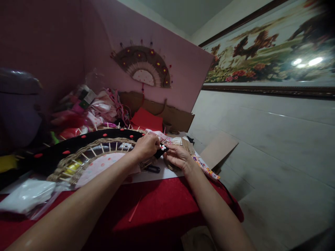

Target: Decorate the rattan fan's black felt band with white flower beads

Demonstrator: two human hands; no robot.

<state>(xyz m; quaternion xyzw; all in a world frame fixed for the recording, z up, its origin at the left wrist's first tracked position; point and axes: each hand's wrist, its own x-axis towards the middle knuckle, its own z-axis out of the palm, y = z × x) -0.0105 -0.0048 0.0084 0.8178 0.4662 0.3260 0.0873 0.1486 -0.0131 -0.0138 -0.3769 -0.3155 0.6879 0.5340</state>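
Note:
A large fan-shaped piece (96, 142) lies across the table, with a black band, red dots, woven cord and thin sticks. My left hand (147, 144) is closed at the right end of its black band, fingers pinched beside a small white flower (163, 147). My right hand (179, 157) holds the band's end from the other side, thumb near the flower and fingers curled beneath. Whatever lies between my left fingertips is too small to make out. A pink dotted half-round panel (101, 164) forms the fan's inner part.
A red cloth (157, 200) covers the table. Bags and fabric (102, 104) are piled at the back left; a plastic bag of white material (28, 195) lies front left. A finished fan (142, 66) hangs on the pink board. Black scissors handle (153, 169) lies below my hands.

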